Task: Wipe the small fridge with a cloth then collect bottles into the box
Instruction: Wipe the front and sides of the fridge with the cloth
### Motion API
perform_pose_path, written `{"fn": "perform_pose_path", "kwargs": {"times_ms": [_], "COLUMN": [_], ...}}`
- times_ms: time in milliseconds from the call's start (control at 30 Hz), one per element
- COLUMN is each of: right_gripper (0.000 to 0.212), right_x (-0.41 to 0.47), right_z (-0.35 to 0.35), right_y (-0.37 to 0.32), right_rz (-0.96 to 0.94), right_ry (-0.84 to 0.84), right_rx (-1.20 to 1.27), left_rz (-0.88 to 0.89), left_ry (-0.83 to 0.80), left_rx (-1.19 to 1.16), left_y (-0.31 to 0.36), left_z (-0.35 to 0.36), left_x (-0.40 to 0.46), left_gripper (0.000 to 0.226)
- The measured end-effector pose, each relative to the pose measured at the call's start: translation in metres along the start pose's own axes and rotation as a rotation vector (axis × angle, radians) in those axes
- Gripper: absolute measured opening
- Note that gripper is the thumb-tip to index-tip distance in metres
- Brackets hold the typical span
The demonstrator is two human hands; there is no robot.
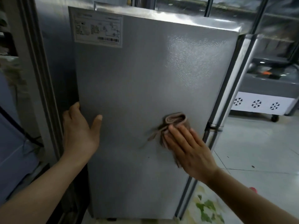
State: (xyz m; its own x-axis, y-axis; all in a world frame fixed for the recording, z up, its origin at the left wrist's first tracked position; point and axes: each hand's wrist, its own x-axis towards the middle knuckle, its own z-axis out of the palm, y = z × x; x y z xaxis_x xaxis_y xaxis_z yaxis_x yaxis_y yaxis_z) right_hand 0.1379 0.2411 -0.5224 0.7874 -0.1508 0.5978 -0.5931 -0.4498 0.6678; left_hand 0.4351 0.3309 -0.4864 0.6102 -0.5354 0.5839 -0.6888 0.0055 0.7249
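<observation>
The small grey fridge point(145, 81) fills the middle of the view, its textured side panel facing me, with a white label at its upper left. My right hand point(187, 147) lies flat on a brown folded cloth point(174, 120) and presses it against the panel at the lower right. My left hand point(79, 131) grips the panel's left edge, fingers wrapped behind it and thumb on the front. No bottles or box are in view.
A grey door frame point(40, 78) stands close on the left. A metal shelf post point(226, 101) runs down just right of the fridge. A chest freezer point(265, 94) with snowflake marks sits at the back right on a tiled floor point(258, 151).
</observation>
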Motion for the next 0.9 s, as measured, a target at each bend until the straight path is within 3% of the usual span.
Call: {"fn": "perform_pose_path", "kwargs": {"times_ms": [67, 133, 267, 433, 533, 667, 800, 900], "right_gripper": [0.067, 0.066, 0.058, 0.051, 0.053, 0.080, 0.075, 0.072], "right_x": [-0.004, 0.008, 0.046, 0.048, 0.014, -0.030, -0.068, -0.069], "right_z": [-0.007, -0.020, -0.042, -0.030, -0.007, 0.019, 0.022, 0.010], "right_y": [0.014, 0.039, 0.090, 0.077, 0.040, -0.002, -0.032, -0.028], "right_rz": [-0.025, 0.100, 0.447, 0.597, 0.540, 0.457, 0.375, 0.342], "right_ry": [-0.022, 0.030, 0.186, 0.308, 0.308, 0.166, -0.032, -0.044], "right_rx": [-0.062, -0.084, -0.063, -0.012, 0.055, 0.126, 0.147, 0.142], "left_rz": [-0.018, -0.033, -0.030, 0.004, -0.014, -0.045, -0.097, -0.149], "left_ry": [-0.006, -0.005, 0.033, 0.071, 0.083, 0.078, -0.034, -0.151], "left_rx": [0.016, 0.035, 0.010, -0.067, -0.123, -0.148, -0.038, 0.022], "left_y": [-0.001, -0.001, -0.010, -0.030, -0.033, -0.039, -0.067, -0.085], "left_z": [0.003, 0.008, 0.014, 0.023, 0.024, 0.026, 0.028, 0.028], "left_x": [-0.009, -0.015, -0.014, -0.008, -0.010, -0.012, -0.026, -0.042], "left_gripper": [0.074, 0.083, 0.085, 0.082, 0.087, 0.084, 0.071, 0.063]}}
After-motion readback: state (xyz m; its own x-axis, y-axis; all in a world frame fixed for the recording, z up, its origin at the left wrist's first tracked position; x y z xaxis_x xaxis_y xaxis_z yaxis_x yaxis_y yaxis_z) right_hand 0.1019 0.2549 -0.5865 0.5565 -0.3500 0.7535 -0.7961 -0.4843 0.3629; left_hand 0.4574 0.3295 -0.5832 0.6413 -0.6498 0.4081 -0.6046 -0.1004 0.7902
